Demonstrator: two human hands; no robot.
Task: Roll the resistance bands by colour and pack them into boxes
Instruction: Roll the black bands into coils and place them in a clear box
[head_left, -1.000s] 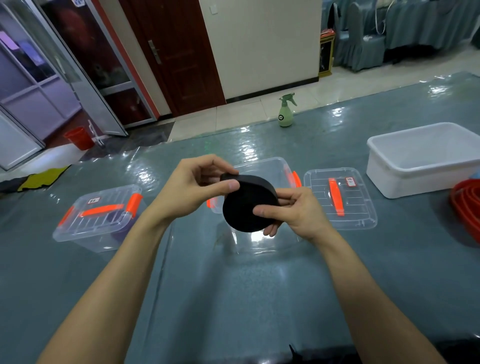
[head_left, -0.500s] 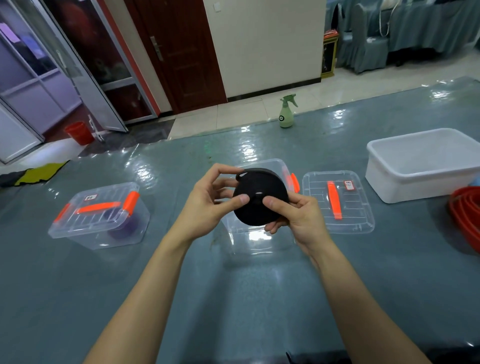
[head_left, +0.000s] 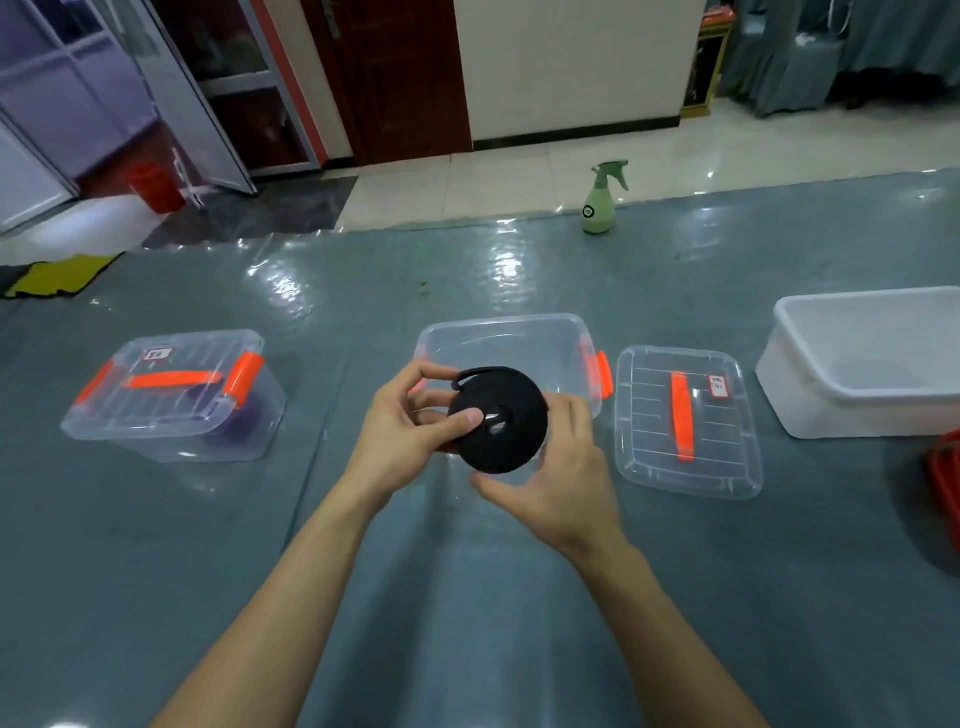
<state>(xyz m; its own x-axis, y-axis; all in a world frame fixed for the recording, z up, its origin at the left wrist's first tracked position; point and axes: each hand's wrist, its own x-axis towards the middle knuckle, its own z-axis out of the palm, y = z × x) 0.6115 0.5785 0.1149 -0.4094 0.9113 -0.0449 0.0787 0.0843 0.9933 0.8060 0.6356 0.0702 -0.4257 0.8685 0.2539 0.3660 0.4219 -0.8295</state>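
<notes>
Pinches the rolled black band (head_left: 501, 428) between left hand (head_left: 397, 444) thumb and fingers; cradles its lower rim with right hand (head_left: 563, 486), both grips closed around it. Holds it over the near edge of the open clear box (head_left: 511, 338) on the surface (head_left: 467, 623). Loose lid (head_left: 727, 457) just right; lidded box (head_left: 171, 400) left, seemingly a purple roll (head_left: 236, 422) inside.

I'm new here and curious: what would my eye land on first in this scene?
The black rolled band, gripped between the left hand and right hand at centre, in front of an open clear box. An orange-handled lid lies to its right; a closed box holding something purple sits left.
</notes>
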